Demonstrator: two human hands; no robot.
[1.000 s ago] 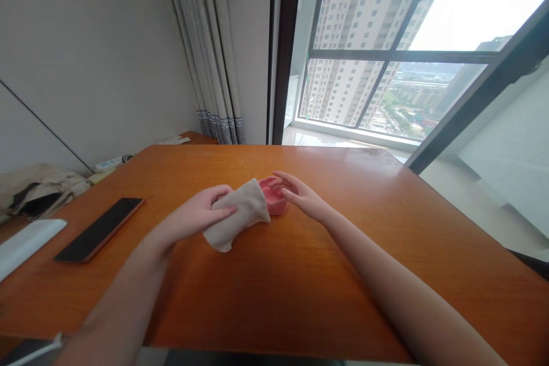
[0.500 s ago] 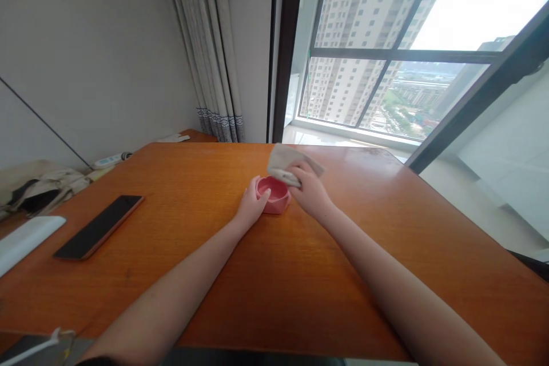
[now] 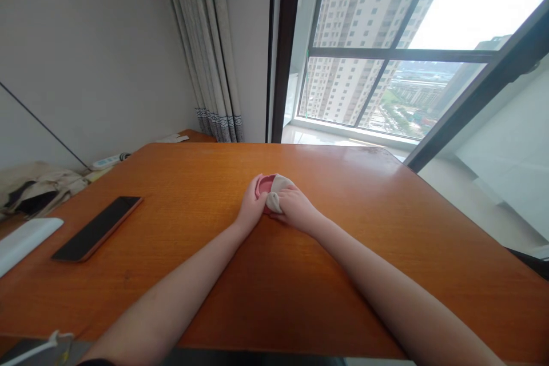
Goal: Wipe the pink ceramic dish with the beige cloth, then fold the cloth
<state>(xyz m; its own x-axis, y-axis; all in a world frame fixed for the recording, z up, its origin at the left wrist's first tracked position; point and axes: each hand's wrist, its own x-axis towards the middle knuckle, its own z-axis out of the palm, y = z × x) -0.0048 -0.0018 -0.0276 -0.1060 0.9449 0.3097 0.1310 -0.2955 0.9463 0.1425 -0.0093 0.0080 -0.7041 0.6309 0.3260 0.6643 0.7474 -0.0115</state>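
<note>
A small pink bowl [image 3: 265, 184] stands on the wooden table near the middle of the view. My left hand [image 3: 251, 203] is closed on its left side, with the thumb at the near rim. Pinched in my right hand [image 3: 297, 209] is a pale grey cloth [image 3: 281, 184], which lies over the bowl's right side and reaches into it. One bunched end of the cloth hangs over the near rim. Cloth and fingers hide much of the bowl's right half.
On the left of the wooden table [image 3: 193, 297] lies a black phone-like slab [image 3: 98, 229], beside a white object [image 3: 26, 243]. A power strip [image 3: 109, 161] and crumpled fabric [image 3: 47, 183] sit past the left edge. Behind the table are a curtain [image 3: 210, 51] and a window.
My right hand has lowered the cloth from above the bowl's far right side onto and into the bowl. My left hand keeps its hold on the bowl.
</note>
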